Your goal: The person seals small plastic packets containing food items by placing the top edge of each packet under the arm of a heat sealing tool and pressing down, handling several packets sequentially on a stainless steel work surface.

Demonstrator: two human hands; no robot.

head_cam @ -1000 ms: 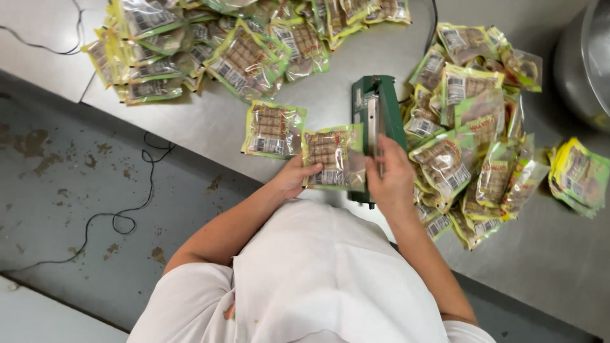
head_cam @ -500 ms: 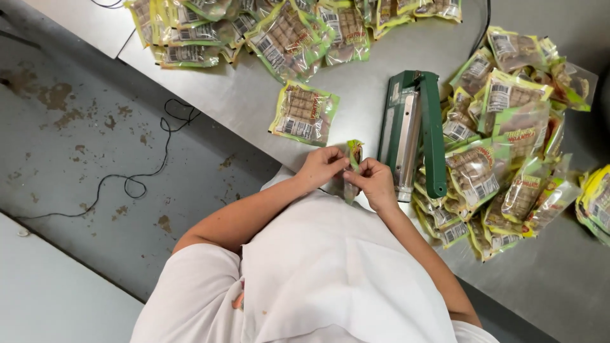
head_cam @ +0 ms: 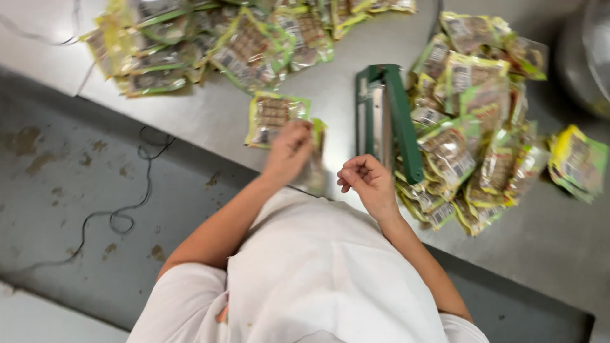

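We judge snack pouch (head_cam: 316, 152) light, thin, crinkly, slick film — best pinched at flat sealed edge, not over filled middle. Yellow-green, blurred, edge-on. Left hand (head_cam: 289, 150) closed round it at steel table (head_cam: 330, 95) near edge, green heat sealer (head_cam: 387, 117) at its 3 o'clock. Right hand (head_cam: 367, 183) empty, fingers curled loose. Flat pouch (head_cam: 274, 119) at 11 o'clock — pouch heap (head_cam: 473, 121) beyond sealer.

Two hands show, the left hand (head_cam: 289, 152) and the right hand (head_cam: 367, 184), and one green heat sealer (head_cam: 387, 121) stands on the one steel counter (head_cam: 337, 82). Sealed snack packets lie in two heaps, too overlapped to count: one far heap (head_cam: 210, 38) and one right-side heap (head_cam: 470, 121). Three packets lie apart: one single packet (head_cam: 273, 117), one blurred packet (head_cam: 316, 159) at the left hand, and one packet off to the right (head_cam: 577, 162).
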